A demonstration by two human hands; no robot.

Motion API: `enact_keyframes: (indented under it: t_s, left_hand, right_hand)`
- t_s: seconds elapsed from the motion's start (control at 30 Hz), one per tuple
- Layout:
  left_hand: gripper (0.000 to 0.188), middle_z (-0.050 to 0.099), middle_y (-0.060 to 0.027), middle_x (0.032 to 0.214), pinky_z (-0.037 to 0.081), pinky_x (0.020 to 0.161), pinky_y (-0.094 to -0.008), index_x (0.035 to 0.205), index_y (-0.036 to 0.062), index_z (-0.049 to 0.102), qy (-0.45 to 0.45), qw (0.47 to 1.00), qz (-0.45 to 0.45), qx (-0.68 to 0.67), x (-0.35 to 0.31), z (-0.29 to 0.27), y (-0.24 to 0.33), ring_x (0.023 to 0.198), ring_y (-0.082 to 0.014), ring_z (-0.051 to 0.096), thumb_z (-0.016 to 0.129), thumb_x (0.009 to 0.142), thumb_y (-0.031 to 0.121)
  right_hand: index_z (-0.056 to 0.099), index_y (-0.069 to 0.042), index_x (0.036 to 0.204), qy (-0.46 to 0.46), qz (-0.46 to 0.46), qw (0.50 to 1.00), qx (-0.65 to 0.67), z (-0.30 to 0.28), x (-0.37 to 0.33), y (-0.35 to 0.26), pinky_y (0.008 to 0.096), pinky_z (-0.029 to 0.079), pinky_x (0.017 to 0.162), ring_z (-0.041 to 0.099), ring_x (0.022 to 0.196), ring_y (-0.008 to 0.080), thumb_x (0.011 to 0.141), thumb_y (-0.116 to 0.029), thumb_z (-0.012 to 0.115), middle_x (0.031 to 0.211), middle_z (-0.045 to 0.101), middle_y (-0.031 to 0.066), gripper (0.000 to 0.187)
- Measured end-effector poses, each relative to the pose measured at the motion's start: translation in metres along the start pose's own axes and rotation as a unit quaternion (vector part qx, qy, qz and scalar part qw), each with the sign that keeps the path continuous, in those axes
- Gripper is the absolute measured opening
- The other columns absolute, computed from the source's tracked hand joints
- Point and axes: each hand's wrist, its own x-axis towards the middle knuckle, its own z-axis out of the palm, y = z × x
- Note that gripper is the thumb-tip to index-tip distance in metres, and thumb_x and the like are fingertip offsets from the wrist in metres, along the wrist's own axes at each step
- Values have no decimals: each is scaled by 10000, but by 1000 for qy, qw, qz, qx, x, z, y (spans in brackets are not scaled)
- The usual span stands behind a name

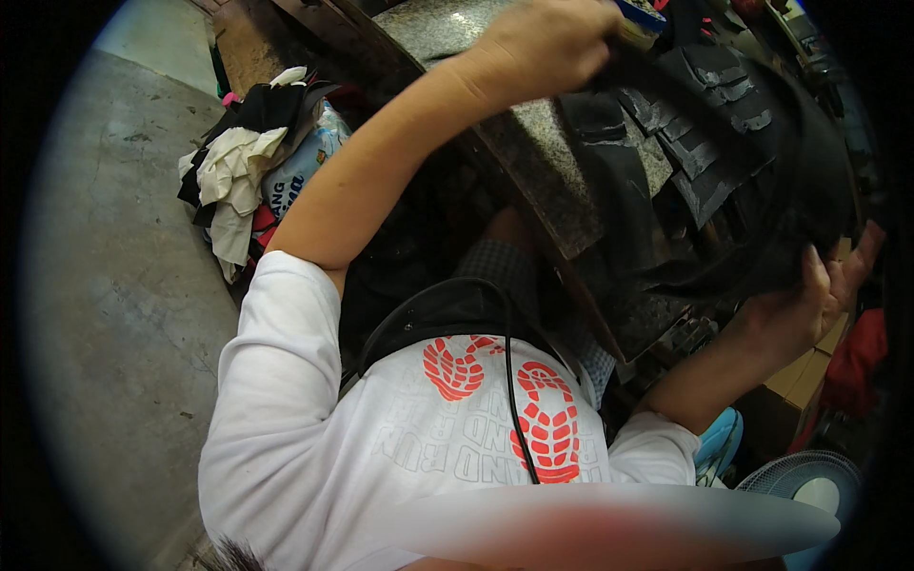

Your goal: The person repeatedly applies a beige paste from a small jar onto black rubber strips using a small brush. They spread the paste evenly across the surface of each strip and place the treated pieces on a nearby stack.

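Note:
A wide black strip [719, 119] of flexible material curves in a loop between my hands, partly smeared by motion. My left hand [562, 43], at the top over the table, is closed round one end of it. At the right, my right hand [838, 276] has its thumb and fingers on either side of the strip's lower curve; the strip hides part of the grip. Beneath the loop, several flat black pieces [709, 171] with grey smeared patches lie overlapping on the speckled stone tabletop [547, 152].
At left, cream and black cloth scraps [238, 157] are heaped on a printed bag [309, 157] on the concrete floor [114, 285]. A blue-rimmed container [645, 13] stands at the table's far side. A mesh-guarded fan [804, 485] and a red cloth [857, 366] are low at right.

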Motion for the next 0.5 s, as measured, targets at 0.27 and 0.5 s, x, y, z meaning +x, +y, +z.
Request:
enact_keyframes:
  t_s: [0.27, 0.5]
  left_hand:
    - [262, 709, -112, 998, 572, 747, -264, 1223, -31, 577, 29, 745, -360, -560, -26, 12, 21, 877, -168, 698, 586, 1037, 153]
    - [325, 690, -71, 1164, 572, 880, -284, 1281, 21, 569, 104, 644, -322, -686, -60, 9, 60, 1030, -141, 685, 666, 996, 144]
  right_hand:
    - [295, -67, 1592, -89, -2, 996, 6, 52, -1, 41, 404, 469, 1124, 533, 1353, 282, 913, 40, 584, 1535, 450, 208, 746]
    - [105, -180, 1663, -212, -82, 944, -241, 111, -27, 100, 319, 512, 986, 630, 1136, 204, 943, -14, 634, 1449, 534, 183, 909]
